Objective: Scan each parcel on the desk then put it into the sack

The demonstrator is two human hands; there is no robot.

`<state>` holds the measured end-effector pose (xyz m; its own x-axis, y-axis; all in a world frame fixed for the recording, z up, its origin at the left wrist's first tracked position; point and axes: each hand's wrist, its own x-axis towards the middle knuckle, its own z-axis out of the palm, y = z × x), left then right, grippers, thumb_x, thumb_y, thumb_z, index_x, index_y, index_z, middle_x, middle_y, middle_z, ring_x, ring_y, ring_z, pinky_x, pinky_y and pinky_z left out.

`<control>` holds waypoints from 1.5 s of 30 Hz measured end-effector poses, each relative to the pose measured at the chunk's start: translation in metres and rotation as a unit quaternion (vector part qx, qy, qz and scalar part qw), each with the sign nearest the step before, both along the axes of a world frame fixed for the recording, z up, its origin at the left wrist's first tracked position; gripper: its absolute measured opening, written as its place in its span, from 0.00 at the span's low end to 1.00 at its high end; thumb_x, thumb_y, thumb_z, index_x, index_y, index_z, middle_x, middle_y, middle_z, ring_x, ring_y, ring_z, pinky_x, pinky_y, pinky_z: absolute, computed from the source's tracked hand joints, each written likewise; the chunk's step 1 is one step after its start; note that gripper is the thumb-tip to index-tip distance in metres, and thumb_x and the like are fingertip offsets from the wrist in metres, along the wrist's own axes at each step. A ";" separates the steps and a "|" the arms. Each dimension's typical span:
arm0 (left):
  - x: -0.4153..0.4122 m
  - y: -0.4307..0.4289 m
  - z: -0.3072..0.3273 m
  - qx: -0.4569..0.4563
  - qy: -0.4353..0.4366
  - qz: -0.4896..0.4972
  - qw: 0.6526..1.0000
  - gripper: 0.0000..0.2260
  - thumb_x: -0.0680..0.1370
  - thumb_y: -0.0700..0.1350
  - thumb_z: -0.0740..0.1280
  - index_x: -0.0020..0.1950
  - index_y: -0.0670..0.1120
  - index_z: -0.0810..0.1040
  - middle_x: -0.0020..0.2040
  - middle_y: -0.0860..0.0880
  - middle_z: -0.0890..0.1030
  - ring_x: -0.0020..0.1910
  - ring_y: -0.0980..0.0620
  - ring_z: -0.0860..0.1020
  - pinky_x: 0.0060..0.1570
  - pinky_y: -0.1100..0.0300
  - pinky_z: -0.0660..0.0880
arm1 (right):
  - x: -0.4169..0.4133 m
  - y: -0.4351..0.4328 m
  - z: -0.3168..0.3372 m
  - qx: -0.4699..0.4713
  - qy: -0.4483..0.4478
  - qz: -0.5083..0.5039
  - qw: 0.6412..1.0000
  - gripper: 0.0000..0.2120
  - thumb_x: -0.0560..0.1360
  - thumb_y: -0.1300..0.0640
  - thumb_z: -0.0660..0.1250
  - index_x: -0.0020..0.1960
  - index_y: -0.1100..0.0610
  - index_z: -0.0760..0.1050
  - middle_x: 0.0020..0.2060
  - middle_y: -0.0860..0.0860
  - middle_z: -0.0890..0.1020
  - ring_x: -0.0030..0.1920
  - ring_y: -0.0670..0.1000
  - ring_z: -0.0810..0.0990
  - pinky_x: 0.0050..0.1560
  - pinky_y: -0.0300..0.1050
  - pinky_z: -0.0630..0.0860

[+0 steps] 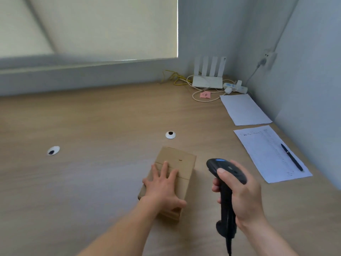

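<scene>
Pinning parcel (171,180) flat with my left hand (162,187), fingers spread, steadying it; right hand (241,193), at 3 o'clock, grips scanner (226,191) to read it.

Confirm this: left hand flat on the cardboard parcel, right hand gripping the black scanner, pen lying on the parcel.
Wrong about the pen: the head view shows it lying on the printed sheet at the right of the desk, not on the parcel. The rest holds: left hand flat on the parcel, right hand gripping the black scanner.
</scene>
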<state>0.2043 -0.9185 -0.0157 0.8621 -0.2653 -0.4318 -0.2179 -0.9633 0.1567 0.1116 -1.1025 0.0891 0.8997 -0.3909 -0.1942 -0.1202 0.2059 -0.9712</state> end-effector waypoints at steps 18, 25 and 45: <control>-0.167 0.407 0.041 -0.335 0.031 0.341 0.878 0.35 0.67 0.47 0.69 0.74 0.55 0.69 0.67 0.50 0.76 0.62 0.49 0.77 0.61 0.55 0.76 | -0.086 0.305 0.038 -0.011 -0.042 0.159 0.986 0.13 0.77 0.61 0.72 0.59 0.50 0.78 0.36 0.59 0.83 0.34 0.58 0.81 0.31 0.48 0.72; -0.174 0.418 0.051 -0.156 -0.064 0.327 0.930 0.15 0.68 0.50 0.71 0.55 0.52 0.82 0.54 0.50 0.83 0.53 0.47 0.80 0.51 0.55 0.78 | -0.099 0.340 0.048 -0.035 -0.049 0.183 0.981 0.14 0.76 0.61 0.72 0.61 0.51 0.77 0.36 0.60 0.82 0.34 0.58 0.81 0.31 0.48 0.73; -0.178 0.387 0.076 -0.284 -0.053 0.403 0.869 0.47 0.63 0.52 0.74 0.78 0.62 0.55 0.61 0.49 0.78 0.56 0.47 0.78 0.56 0.54 0.78 | -0.110 0.316 0.069 -0.019 -0.060 0.212 0.975 0.29 0.64 0.51 0.74 0.65 0.52 0.76 0.35 0.60 0.83 0.33 0.57 0.81 0.29 0.47 0.72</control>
<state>0.0262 -0.5316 0.0606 0.8933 0.2984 -0.3360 0.4493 -0.5840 0.6761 0.0016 -0.7867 0.1583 0.9974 0.0161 -0.0699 -0.0714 0.1269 -0.9893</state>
